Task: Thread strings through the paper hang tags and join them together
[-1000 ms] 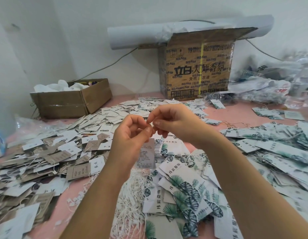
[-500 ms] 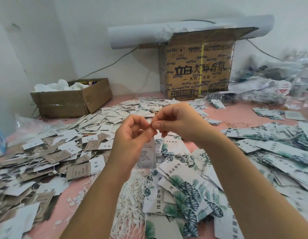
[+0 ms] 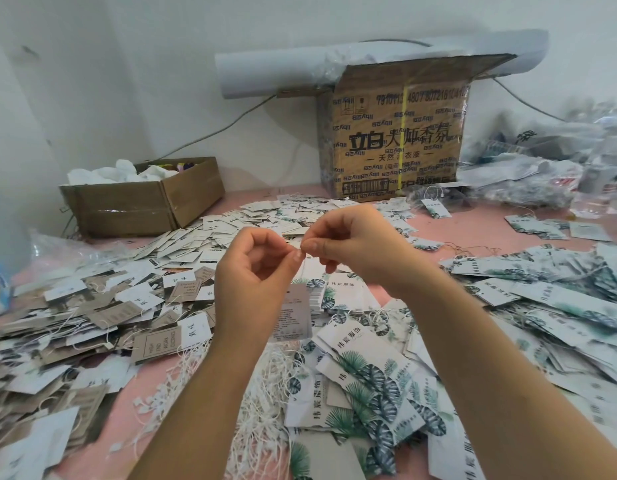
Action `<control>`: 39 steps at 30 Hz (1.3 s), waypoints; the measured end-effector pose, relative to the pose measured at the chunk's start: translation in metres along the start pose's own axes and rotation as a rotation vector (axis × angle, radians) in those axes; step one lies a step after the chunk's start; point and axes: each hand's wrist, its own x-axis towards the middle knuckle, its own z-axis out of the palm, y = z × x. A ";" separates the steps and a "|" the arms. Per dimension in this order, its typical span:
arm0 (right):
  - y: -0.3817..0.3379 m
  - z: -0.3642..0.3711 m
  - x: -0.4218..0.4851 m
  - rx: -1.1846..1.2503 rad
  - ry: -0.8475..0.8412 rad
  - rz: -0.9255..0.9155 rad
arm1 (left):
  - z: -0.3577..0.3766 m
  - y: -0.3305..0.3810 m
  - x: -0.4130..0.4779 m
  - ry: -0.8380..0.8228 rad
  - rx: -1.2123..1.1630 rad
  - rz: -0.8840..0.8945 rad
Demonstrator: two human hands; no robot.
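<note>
The tag [image 3: 293,313] hung in the air just under the two hands. Its long side ran up and down, and its top end was hidden behind the left hand [image 3: 255,275]. The left hand had its thumb and first finger pinched together above the tag, with the other fingers curled. The right hand [image 3: 355,244] came in from the right and pinched at the same small spot, so the fingertips of both hands touched. The string was too thin to see there, but I think both hands held it, one on each end. The tag hung more on the left hand's side, so any pull to close the string would go sideways, away from that spot.

Right below the tag lay a heap of loose strings [image 3: 265,393]. Leaf tags [image 3: 369,375] lay beside it to the right, and brown tags [image 3: 154,341] were piled to the left. All of it sat on a pink tabletop [image 3: 473,226]. At the back, by the white wall, stood a small box [image 3: 141,202], a big box [image 3: 397,140] with a paper roll [image 3: 265,74] on top, and some plastic bags [image 3: 542,168].
</note>
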 end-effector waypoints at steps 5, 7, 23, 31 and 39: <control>0.001 0.001 0.000 0.051 0.012 0.023 | 0.000 0.000 0.000 0.008 0.002 0.020; 0.000 0.000 0.000 0.073 0.004 0.026 | 0.000 0.000 0.000 0.014 0.003 0.025; -0.002 0.001 -0.002 0.132 0.005 0.016 | -0.001 -0.002 0.001 0.007 -0.014 0.032; 0.001 0.005 -0.001 0.294 0.032 -0.008 | -0.003 0.003 0.002 0.003 -0.118 -0.002; 0.000 0.008 -0.001 0.385 -0.033 0.020 | -0.008 -0.002 0.007 -0.034 -0.161 -0.080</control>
